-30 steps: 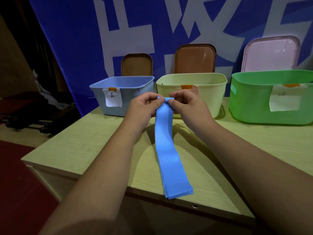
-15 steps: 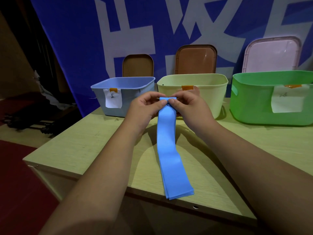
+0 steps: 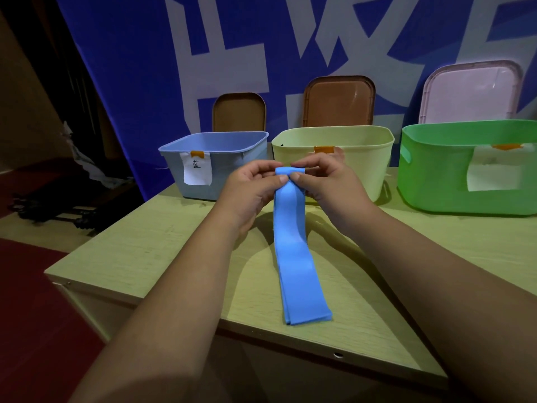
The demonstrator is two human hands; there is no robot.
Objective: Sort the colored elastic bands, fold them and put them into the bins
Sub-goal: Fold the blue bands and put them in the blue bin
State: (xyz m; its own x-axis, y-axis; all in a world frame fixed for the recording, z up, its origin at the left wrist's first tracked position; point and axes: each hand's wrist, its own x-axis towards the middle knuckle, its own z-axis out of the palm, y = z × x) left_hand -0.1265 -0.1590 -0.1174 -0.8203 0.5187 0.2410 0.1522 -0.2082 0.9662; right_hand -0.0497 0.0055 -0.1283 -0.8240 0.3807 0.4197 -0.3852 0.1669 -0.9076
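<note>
left hand [image 3: 250, 189] + right hand [image 3: 327, 181] fingers pinch far end of blue band [image 3: 293, 257]; tip now curled over vs 1 s ago, fold started, tail at surface [image 3: 130, 257] front edge

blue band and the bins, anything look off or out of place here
Nothing stands out. The blue band lies straight on the table, near end close to the front edge but not over it; the left hand and right hand pinch its folded far end. The blue bin, yellow bin and green bin stand upright.

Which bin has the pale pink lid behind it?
The green bin, far right; the blue bin and pale yellow bin have brown lids behind them.
</note>
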